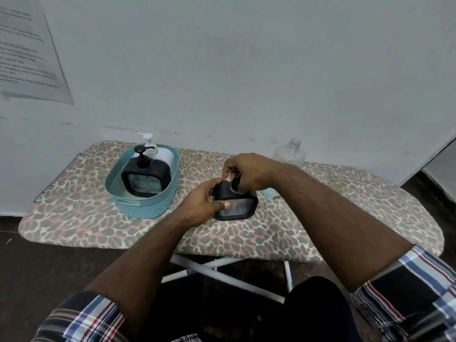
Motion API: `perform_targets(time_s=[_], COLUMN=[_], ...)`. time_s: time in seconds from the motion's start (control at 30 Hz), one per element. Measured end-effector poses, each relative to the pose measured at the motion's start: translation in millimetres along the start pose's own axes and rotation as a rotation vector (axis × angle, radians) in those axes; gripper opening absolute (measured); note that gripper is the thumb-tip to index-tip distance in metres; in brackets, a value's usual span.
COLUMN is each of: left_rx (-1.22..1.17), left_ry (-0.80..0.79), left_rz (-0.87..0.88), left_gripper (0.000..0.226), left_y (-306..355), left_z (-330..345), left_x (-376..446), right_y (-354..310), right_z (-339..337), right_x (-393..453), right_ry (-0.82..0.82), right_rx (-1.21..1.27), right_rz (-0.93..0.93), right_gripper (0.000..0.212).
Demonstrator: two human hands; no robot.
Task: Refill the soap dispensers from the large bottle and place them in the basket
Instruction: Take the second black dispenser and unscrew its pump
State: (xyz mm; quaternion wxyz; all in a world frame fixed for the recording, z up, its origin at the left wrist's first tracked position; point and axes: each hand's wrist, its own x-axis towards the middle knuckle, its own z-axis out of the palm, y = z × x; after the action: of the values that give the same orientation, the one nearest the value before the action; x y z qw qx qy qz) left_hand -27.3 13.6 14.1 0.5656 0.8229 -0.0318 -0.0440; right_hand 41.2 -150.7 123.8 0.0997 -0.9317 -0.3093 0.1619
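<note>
A black square soap dispenser (237,208) stands on the ironing board, just right of the basket. My left hand (199,203) grips its left side. My right hand (246,172) is closed around the black pump head (235,182) at its top; the pump is mostly hidden by my fingers. The teal basket (138,208) at the left holds another black dispenser (145,180) and, behind it, a white dispenser (161,155), both upright with pumps on. The large clear bottle (291,154) stands uncapped at the back near the wall.
The leopard-print ironing board (320,230) stands against a white wall. A small light-blue object (270,193) lies just right of the held dispenser. A printed sheet (27,53) hangs on the wall at the left. White board legs (222,275) show below.
</note>
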Motion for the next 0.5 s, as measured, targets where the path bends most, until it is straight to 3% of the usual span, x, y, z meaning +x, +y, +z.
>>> perform_targets(time_s=[0.13, 0.23, 0.3, 0.4, 0.5], left_rx=[0.009, 0.014, 0.02, 0.022, 0.019], left_ry=[-0.004, -0.008, -0.01, -0.012, -0.014], left_rz=[0.008, 0.001, -0.002, 0.011, 0.006], left_gripper=[0.048, 0.05, 0.052, 0.05, 0.049], left_y=[1.2, 1.0, 0.1, 0.1, 1.3], left_z=[-0.8, -0.9, -1.5, -1.2, -0.5], left_x=[0.5, -0.2, 0.6, 0.9, 0.3], right_y=[-1.1, 2.1, 3.1, 3.2, 1.9], right_z=[1.6, 2.7, -1.1, 0.5, 7.2], right_x=[2.3, 2.6, -0.6, -2.6, -1.3], right_ry=[0.089, 0.033, -0.009, 0.068, 0.152], right_rx=[-0.088, -0.007, 0.102, 0.118, 0.008], right_rz=[0.09, 0.065, 0.043, 0.097, 0.157], right_gripper=[0.042, 0.033, 0.048, 0.06, 0.047])
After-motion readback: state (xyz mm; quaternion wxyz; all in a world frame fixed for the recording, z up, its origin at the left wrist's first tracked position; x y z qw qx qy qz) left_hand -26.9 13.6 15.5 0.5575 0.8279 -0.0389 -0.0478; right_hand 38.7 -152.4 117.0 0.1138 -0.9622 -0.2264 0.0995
